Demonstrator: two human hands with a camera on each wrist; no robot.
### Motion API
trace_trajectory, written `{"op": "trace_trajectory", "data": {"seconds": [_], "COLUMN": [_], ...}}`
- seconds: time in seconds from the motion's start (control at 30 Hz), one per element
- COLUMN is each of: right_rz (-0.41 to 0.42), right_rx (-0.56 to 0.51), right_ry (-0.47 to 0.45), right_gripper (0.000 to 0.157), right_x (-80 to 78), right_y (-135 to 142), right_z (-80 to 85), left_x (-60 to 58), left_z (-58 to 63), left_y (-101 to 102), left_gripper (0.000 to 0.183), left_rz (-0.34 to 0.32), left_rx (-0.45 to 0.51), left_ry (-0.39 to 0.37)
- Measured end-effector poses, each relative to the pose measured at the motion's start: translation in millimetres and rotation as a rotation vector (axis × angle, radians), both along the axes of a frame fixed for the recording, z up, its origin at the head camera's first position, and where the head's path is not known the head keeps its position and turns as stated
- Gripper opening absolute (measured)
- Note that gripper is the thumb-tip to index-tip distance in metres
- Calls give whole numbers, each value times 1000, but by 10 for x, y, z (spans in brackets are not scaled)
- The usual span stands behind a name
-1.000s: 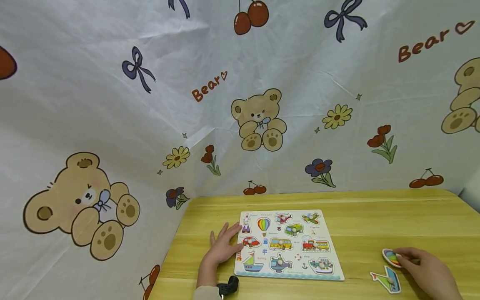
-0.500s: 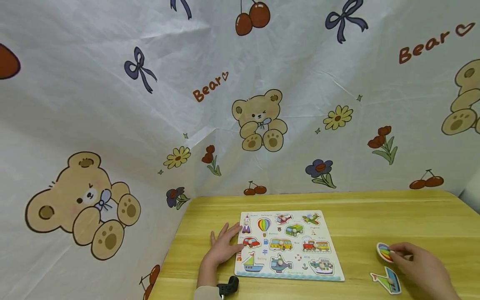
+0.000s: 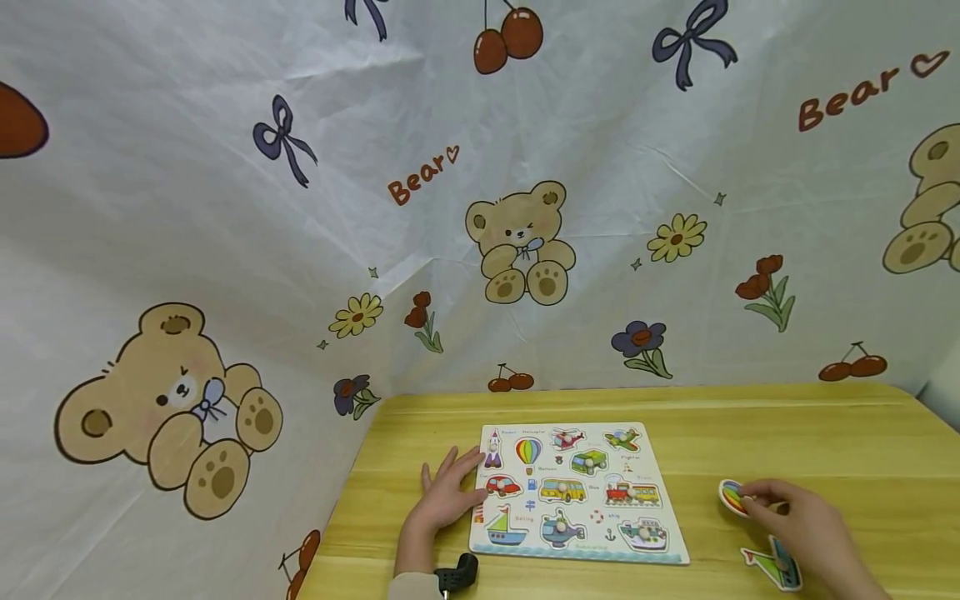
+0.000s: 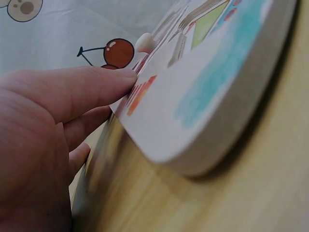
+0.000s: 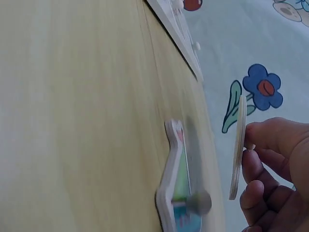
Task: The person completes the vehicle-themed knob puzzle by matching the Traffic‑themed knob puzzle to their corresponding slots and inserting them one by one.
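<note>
My right hand (image 3: 798,523) pinches the small knob of a rainbow-striped balloon puzzle piece (image 3: 732,497), held over the table right of the board. From the right wrist view the balloon piece (image 5: 239,147) appears edge-on, raised off the wood. Partly behind that hand lies a sailboat puzzle piece (image 3: 769,568), its round knob up. A white wooden puzzle board (image 3: 577,557) with vehicle pictures lies flat left of centre. My left hand (image 3: 444,498) rests at its left edge, fingers spread, with the thumb (image 4: 96,89) touching the board's face.
The board bears several knobbed pieces, among them a bus (image 3: 562,490), a train (image 3: 632,492) and a ship (image 3: 643,534). A black wrist device (image 3: 457,573) sits by the left sleeve. Behind the wooden table (image 3: 750,417) hangs a bear-print cloth (image 3: 600,125).
My right hand has moved left with the balloon piece, toward the board, and now covers part of the sailboat piece. The left hand and the board have stayed in place.
</note>
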State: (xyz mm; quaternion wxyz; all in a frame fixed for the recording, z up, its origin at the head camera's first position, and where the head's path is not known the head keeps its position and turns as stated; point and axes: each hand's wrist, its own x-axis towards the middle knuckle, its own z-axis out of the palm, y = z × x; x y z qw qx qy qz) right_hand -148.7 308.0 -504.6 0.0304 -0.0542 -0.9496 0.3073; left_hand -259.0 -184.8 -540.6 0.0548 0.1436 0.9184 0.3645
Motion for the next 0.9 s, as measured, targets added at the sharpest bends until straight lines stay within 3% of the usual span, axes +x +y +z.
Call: {"op": "trace_trajectory", "data": {"seconds": [0.47,0.7,0.9], "right_rz": [-8,2,-15], "right_rx": [-57,-36,-64], "right_ry": [24,56,26], "right_gripper": [27,19,19], "right_x": [-114,-147,-179], "right_y": [-342,-488,-625], "right_z": [-6,14,40], "left_x": [-9,-15,-7], "left_z": [-9,-7,-7], "left_y": [-10,-6,-5], "left_gripper": [62,62,62], "left_rz": [-5,2,0], "left_rx": [-10,-11,-10], "left_ry": [10,-2,1]}}
